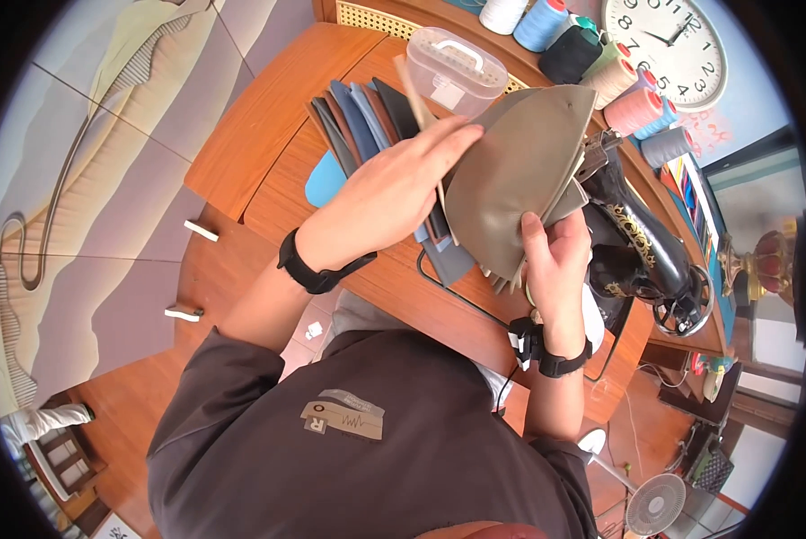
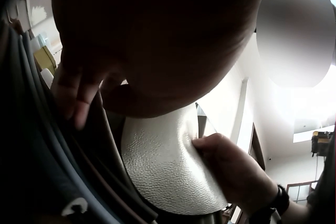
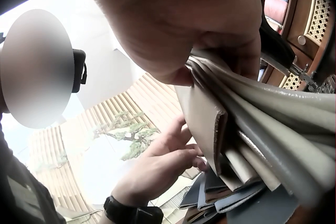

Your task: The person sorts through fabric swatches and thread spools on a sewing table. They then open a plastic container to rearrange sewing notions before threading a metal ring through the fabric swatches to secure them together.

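My right hand (image 1: 560, 260) pinches a bundle of leather pieces (image 1: 515, 171), thumb on the top olive-taupe sheet and fingers beneath. In the right wrist view the bundle (image 3: 247, 113) fans out in layers of grey, beige and cream, bent over along its length. My left hand (image 1: 394, 189) lies at the left side of the bundle, its fingers extended along the edges of the sheets. Beneath and left of it stands a row of folded leather pieces (image 1: 358, 112) in grey, brown, blue and black. The left fingertips (image 2: 81, 113) reach down beside dark sheets in the left wrist view.
A black sewing machine (image 1: 632, 225) stands just right of the bundle on the wooden table (image 1: 286, 153). Behind are a clear plastic box (image 1: 457, 72), several thread spools (image 1: 569, 54) and a round clock (image 1: 668, 45). A light blue piece (image 1: 325, 180) lies left of the row.
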